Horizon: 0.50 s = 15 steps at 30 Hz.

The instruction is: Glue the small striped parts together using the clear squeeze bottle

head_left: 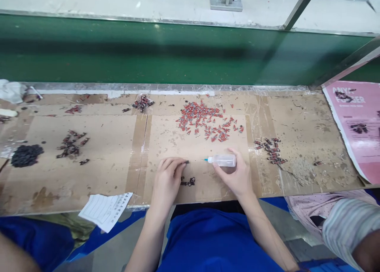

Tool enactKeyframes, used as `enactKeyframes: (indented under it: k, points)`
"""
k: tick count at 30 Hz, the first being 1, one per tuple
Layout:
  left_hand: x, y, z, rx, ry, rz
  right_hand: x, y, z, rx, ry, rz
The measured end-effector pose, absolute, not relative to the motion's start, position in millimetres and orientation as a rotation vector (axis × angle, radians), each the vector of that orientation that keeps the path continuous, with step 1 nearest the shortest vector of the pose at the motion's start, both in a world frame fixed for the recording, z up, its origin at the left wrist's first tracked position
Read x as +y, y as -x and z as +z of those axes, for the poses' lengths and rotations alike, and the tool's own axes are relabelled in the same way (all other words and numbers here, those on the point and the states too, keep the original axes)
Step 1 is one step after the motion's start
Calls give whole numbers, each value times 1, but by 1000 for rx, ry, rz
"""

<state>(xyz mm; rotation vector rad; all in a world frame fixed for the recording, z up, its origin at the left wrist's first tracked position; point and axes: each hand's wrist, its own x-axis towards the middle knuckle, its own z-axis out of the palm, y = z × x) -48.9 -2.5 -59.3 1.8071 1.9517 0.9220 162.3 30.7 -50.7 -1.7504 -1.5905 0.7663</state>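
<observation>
My right hand grips a small clear squeeze bottle lying sideways, its blue nozzle pointing left. My left hand pinches a tiny dark part at its fingertips, a short gap from the nozzle. Both hands rest on the cardboard-covered bench. A couple of small dark parts lie just right of my left hand. A spread of several small red parts lies beyond the hands.
Dark-red part piles sit right of the bottle, at the left and at the back. A black heap lies far left. A paper slip overhangs the front edge. Pink sheet at right; green conveyor belt behind. Another person's sleeve lower right.
</observation>
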Motion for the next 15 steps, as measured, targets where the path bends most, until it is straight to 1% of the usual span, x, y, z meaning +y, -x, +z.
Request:
enactKeyframes:
  k: [2,4,6,10,15]
  points:
    - [-3,53,-59,1974,-1770,951,35,-172,-42,-1697,1839,493]
    - [-3,55,-59,1977,-1737,982,45,-180,-36,-1771,1788,262]
    - [-3,54,-60,1964,-1710,1000,59,-182,-36,-1848,1663,164]
    - [-4,49,-58,1925,-1664,1027,93,-173,-53,-1996,1502,246]
    - [-7,47,-54,1876,-1560,1004,116,-163,-66,-2065,1565,358]
